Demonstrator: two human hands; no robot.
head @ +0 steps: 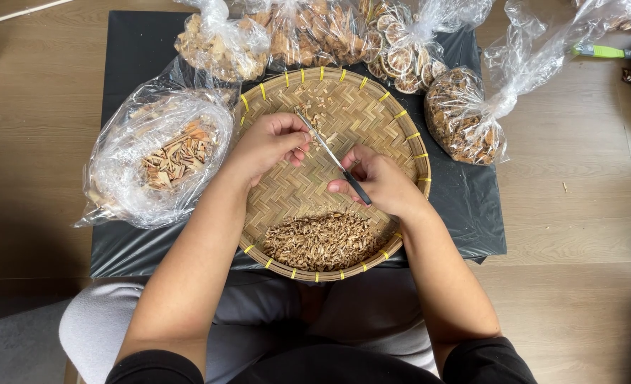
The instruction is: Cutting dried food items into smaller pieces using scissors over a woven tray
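A wooden floor lay around a black mat (pixel 127 57), and on it sat my round woven tray (pixel 372 99) ringed by clear bags of dried pieces. At the left a big open bag (pixel 152 160) held pale strips. My left hand (pixel 269 142) pinched 1 small piece, fingers curled close around it. My right hand (pixel 383 183) gripped a black-handled knife (pixel 333 160), its blade angled toward the left fingertips. A heap of cut bits (pixel 322 242) lay at the tray's near edge. I judged I was mid-cutting; the next slice needed the blade kept off my fingers.
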